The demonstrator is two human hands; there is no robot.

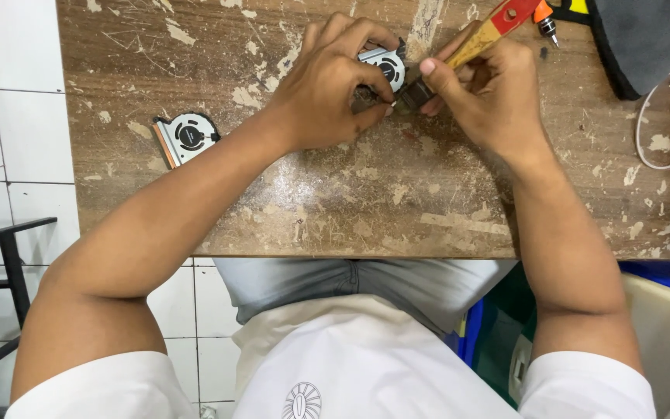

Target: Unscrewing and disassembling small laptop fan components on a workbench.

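Observation:
My left hand (pixel 327 85) grips a small flat cooling fan (pixel 385 64) with a silver case and dark rotor, holding it against the worn wooden table (pixel 366 202). My right hand (pixel 486 89) holds a paintbrush (pixel 474 43) with a yellow and red wooden handle; its dark bristle end touches the fan beside my left thumb. Most of the fan is hidden under my left fingers. A second cooling fan (pixel 186 138) of the same kind, with a copper edge, lies flat on the table to the left, apart from both hands.
A tool with an orange tip (pixel 544 19) lies at the far edge near the brush handle. A dark grey pad (pixel 645 39) and a white cable (pixel 661 124) sit at the right. White tiled floor (pixel 25 140) and a black frame (pixel 1 264) are left of the table.

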